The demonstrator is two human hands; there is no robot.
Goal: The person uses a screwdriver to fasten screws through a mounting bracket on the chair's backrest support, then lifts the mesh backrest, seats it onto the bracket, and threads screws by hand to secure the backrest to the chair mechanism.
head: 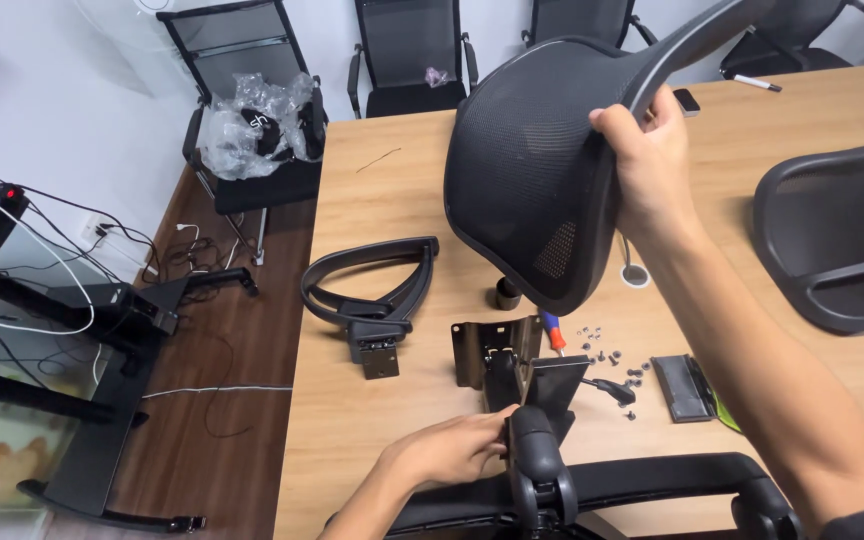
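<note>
My right hand point(652, 160) grips the frame edge of a black mesh chair backrest point(532, 160) and holds it up, tilted, above the wooden table point(402, 200). My left hand point(452, 450) rests near the table's front edge, fingers against the black bracket point(537, 460) at the base of the backrest. Behind that bracket stands a metal seat mechanism plate point(497, 350). A black curved armrest part point(372, 290) lies to the left of it. Several loose screws point(612, 355) and an orange-handled screwdriver point(555, 332) lie to the right.
A second black plastic chair part point(837, 240) lies at the table's right. A small flat black piece point(684, 387) lies by the screws. Office chairs point(412, 55) line the far wall, one holding plastic wrapping point(257, 125). Cables and a desk base point(102, 330) fill the floor at left.
</note>
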